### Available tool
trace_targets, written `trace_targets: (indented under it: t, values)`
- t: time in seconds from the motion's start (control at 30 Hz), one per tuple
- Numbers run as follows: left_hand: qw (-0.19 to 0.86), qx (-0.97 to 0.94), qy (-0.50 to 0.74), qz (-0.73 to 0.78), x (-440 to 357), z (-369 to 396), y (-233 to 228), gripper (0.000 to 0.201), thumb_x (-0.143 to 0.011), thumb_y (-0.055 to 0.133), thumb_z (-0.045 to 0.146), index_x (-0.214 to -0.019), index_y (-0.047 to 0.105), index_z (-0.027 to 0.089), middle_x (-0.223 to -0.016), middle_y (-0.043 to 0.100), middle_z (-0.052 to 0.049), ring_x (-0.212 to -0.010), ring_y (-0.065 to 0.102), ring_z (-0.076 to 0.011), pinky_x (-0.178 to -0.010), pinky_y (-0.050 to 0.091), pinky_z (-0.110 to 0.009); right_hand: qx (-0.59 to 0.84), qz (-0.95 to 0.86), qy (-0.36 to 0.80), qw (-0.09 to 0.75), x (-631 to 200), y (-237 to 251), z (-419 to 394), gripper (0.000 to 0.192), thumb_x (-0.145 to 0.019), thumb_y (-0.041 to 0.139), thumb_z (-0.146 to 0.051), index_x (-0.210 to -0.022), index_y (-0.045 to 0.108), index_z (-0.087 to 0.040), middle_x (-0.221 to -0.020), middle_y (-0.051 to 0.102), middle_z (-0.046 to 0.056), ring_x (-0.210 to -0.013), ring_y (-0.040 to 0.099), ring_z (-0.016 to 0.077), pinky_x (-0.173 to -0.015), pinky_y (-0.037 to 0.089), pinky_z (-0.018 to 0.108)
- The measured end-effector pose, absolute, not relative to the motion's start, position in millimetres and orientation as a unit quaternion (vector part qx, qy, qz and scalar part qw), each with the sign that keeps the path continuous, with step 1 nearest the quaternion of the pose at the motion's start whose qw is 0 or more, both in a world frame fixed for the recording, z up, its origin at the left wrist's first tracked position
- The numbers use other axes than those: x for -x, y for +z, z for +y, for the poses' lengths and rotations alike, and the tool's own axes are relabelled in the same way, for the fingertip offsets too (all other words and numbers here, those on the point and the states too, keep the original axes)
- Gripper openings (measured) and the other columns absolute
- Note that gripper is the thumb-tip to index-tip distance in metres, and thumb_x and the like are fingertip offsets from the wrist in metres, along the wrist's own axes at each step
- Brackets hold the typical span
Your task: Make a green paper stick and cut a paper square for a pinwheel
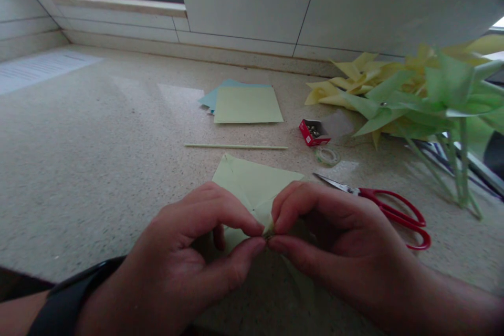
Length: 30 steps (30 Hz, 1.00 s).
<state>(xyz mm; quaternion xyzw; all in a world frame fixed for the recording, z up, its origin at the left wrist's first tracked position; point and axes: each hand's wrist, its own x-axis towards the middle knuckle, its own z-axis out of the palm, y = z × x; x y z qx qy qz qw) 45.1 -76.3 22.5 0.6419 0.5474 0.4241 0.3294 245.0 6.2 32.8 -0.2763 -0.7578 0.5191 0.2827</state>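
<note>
The pale green paper square (252, 184) lies on the speckled desk (98, 157) just in front of the person, turned like a diamond: one corner points away toward the thin green stick (236, 146), and the near part is hidden under the hands. Diagonal lines run from its corners toward the middle; I cannot tell if they are folds or cuts. Being square, it has no real long axis; the diagonal from far corner to near corner runs straight away from the person.

The left hand (197, 252) and the right hand (334, 241) meet above the middle of the square, each with thumb and forefinger closed on the same small gathered tip of paper, fingertips almost touching.

Judging by the finished pinwheels (417, 100) far right of the square, this one seems about half made: the sheet is prepared and the tips are being collected at the middle, but no pin and no stick are attached.

Right of the square lie red-handled scissors (389, 210); beyond them a roll of clear tape (327, 156) and a red box of pins (314, 132). Beyond the stick rests a stack of spare sheets (246, 104).
</note>
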Motion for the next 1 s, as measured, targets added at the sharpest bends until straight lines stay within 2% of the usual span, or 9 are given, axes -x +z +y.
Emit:
trace_targets:
  t: [0.47, 0.8, 1.0]
  values:
    - [0.330, -0.648, 0.425, 0.538, -46.3, -77.6, 26.1, 0.012, -0.084, 0.070, 0.017, -0.084, 0.069, 0.029, -0.075, 0.065, 0.005, -0.064, 0.061, -0.0120, -0.055, 0.048, -0.023, 0.267, -0.777, 0.487, 0.297, -247.2, 33.7, 3.1, 0.013, -0.084, 0.071, -0.013, -0.086, 0.063, -0.022, -0.078, 0.066, -0.002, -0.070, 0.062, 0.0121, -0.058, 0.051, 0.021]
    - [0.285, -0.681, 0.465, 0.488, -48.2, -78.3, 26.1, 0.021, -0.084, 0.073, 0.011, -0.092, 0.069, 0.030, -0.081, 0.071, 0.005, -0.078, 0.066, -0.0139, -0.071, 0.054, -0.027, 0.172, -0.833, 0.394, 0.347, -247.2, 37.3, 2.6, 0.021, -0.082, 0.065, -0.005, -0.088, 0.059, -0.025, -0.076, 0.068, -0.001, -0.067, 0.064, 0.0139, -0.060, 0.051, 0.026]
    - [0.247, -0.700, 0.468, 0.479, -50.5, -78.3, 30.0, 0.017, -0.083, 0.072, 0.010, -0.087, 0.068, 0.026, -0.075, 0.071, 0.004, -0.073, 0.065, -0.0133, -0.068, 0.053, -0.025, 0.150, -0.840, 0.396, 0.338, -247.1, 40.0, 2.3, 0.028, -0.080, 0.065, -0.002, -0.093, 0.059, -0.026, -0.079, 0.070, 0.000, -0.070, 0.065, 0.0147, -0.061, 0.054, 0.027]
